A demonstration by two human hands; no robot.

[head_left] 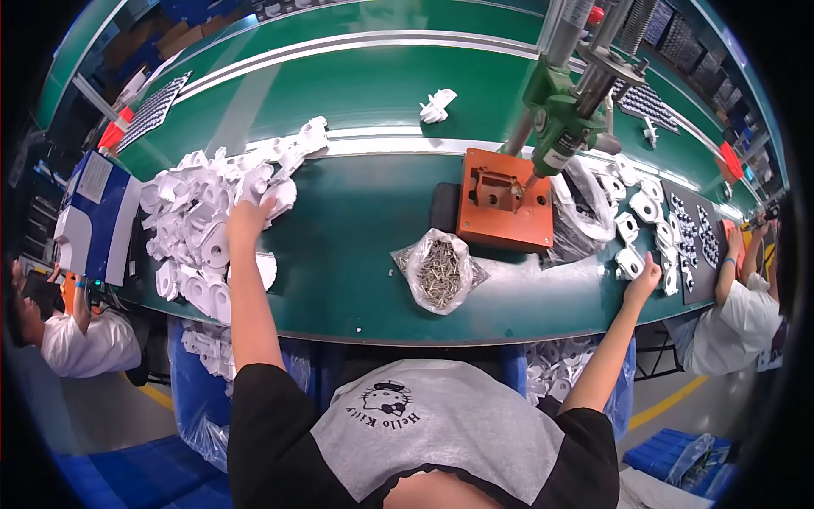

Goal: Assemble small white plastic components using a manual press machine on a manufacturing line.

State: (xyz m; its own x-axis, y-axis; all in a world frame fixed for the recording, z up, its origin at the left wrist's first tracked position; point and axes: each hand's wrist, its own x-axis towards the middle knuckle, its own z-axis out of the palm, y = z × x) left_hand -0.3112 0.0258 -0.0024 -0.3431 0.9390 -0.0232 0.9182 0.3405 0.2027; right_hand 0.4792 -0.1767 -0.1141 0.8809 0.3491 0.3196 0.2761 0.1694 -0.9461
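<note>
Blue and white, a boxy machine [97,222] stands at the far left of the orange fixture block [506,231], on the green surface [356,237]. Next, well to the block's left, comes a heap of white plastic parts [191,212], moulded with round holes. The left hand [248,219] reaches into the heap's near right side, fingers partly bent and touching the parts; whether it grips one, I cannot tell. Beyond the block and to its left, a lone white part [437,107] lies on the green belt [373,89]. Just in front of the block, toward its left, sits an open clear bag [415,276] full of slender metal fasteners [441,270]. A green press head [561,127] stands over the block's right rear. Touching or just beside the block's right is a crumpled plastic bag [585,208]. Farther right lie more white parts [629,227]; beside their near end is the right hand [646,282], thumb raised, fingers curled; I cannot tell whether it holds anything. Rightmost, a dark mat [699,287] carries rows of small black-and-white pieces [681,237].
</note>
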